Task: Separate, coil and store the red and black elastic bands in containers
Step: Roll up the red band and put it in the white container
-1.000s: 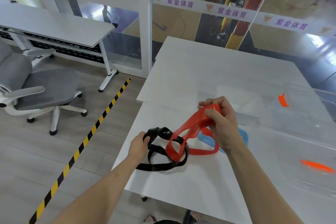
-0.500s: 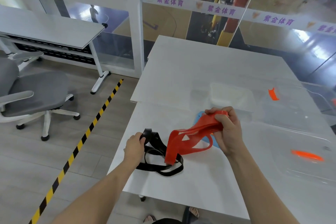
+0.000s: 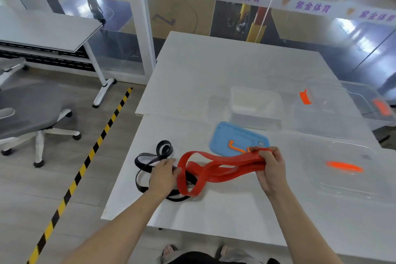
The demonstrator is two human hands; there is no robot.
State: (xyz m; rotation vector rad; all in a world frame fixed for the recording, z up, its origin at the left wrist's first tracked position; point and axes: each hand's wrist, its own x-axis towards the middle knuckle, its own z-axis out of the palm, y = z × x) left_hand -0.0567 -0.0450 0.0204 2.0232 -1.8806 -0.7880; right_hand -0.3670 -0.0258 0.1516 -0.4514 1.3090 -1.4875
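A wide red elastic band (image 3: 216, 167) stretches in several loops between my two hands above the white table (image 3: 214, 70). My right hand (image 3: 271, 169) grips its gathered right end. My left hand (image 3: 164, 174) pinches its left loop. A narrow black elastic band (image 3: 147, 162) lies in loose loops on the table beside and under my left hand, still crossing the red loops. A small clear container (image 3: 256, 105) stands behind the bands.
A blue lid with an orange clip (image 3: 237, 140) lies flat just behind the red band. Larger clear lids and boxes with orange clips (image 3: 345, 166) sit to the right. An office chair (image 3: 32, 113) and striped floor tape (image 3: 85, 163) are on the left.
My right hand has pulled the red band's end to the right, drawing the loops out long. My left hand shifted from the black band onto the red band's left loop.
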